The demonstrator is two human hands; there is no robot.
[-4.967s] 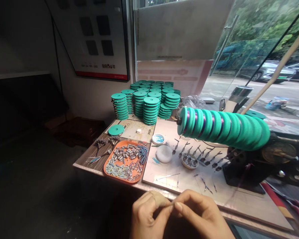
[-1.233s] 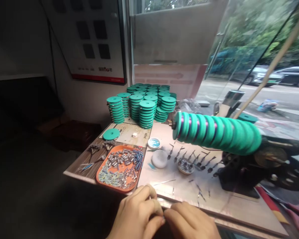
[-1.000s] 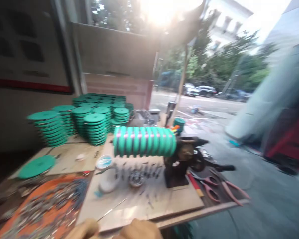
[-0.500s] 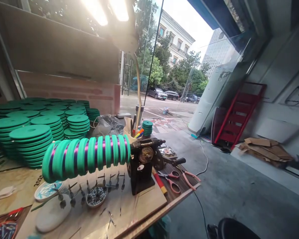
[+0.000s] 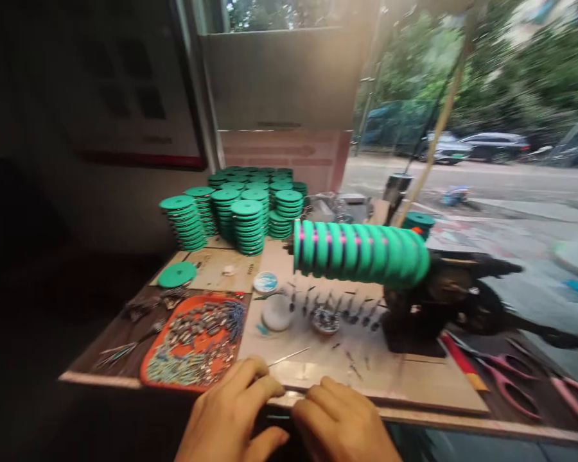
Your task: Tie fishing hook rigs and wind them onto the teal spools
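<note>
1. Clock directions run from the two hands, with 12 o'clock straight ahead of the person.
2. The left hand (image 5: 228, 410) is at the near edge of the table, its wrist cut off by the lower border. The thumb stands apart from the curled index finger; whether anything is pinched deeper in the hand, I cannot tell.
3. The right hand (image 5: 340, 417), just beside it, is cut off likewise. Its fingers bend down out of sight, so I cannot tell whether they are pressed together or hold something.
4. The thin rod (image 5: 291, 354) lies on the pale board (image 5: 399, 385) at 12 o'clock, its near end close to the left fingers; whether they touch is unclear.
5. At 10 o'clock is the orange tray (image 5: 166, 384), its small metal and coloured pieces too blurred to tell singly.
6. Near 1 o'clock sits the small bowl (image 5: 326, 332) of beads, with dark small parts around it, hard to make out.
7. Beyond, at 1 o'clock, the row of green spools (image 5: 361, 253) reaches rightward to the dark winder (image 5: 407, 330), whose details are smeared.
8. At 11 o'clock rise the stacked green discs (image 5: 247, 228), the rear ones partly hidden.
9. At 3 o'clock, a pink-handled tool (image 5: 571, 391) is cut off by the right border.
</note>
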